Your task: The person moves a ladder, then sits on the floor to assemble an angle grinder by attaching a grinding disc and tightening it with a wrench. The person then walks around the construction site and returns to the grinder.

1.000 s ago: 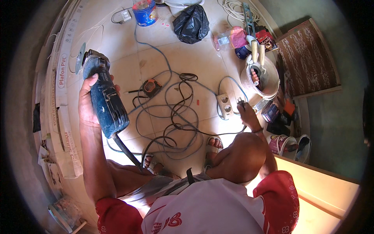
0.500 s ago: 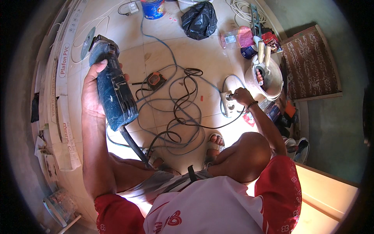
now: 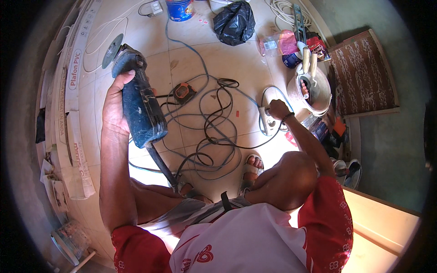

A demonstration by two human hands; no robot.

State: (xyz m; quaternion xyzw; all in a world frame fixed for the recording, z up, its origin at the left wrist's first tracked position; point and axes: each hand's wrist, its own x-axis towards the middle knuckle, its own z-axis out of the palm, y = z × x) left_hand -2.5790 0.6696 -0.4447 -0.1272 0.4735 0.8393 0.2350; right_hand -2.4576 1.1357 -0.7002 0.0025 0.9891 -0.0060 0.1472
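My left hand (image 3: 114, 105) is wrapped round the body of a blue angle grinder (image 3: 142, 109), lifted above the floor. Its cutting disc (image 3: 113, 51) points up and to the left, and its thick cable hangs from the lower end toward my foot. On the right, my right hand (image 3: 279, 110) is closed at a white power strip (image 3: 271, 125) lying on the tiles. The fingers mostly hide the plug they grip at the strip's upper socket. A black cord (image 3: 249, 148) curves across the floor to that hand.
Tangled grey cable (image 3: 200, 113) and an orange-black tape measure (image 3: 184, 93) lie between my hands. A bucket with trowels (image 3: 322, 93) stands beyond the strip. Farther off are a black plastic bag (image 3: 234, 23) and a blue tub (image 3: 180, 10). Long panels (image 3: 75, 68) line the left wall.
The grinder and my left hand have shifted slightly right. My right hand has moved a little left and up, now covering the plug and upper socket more.
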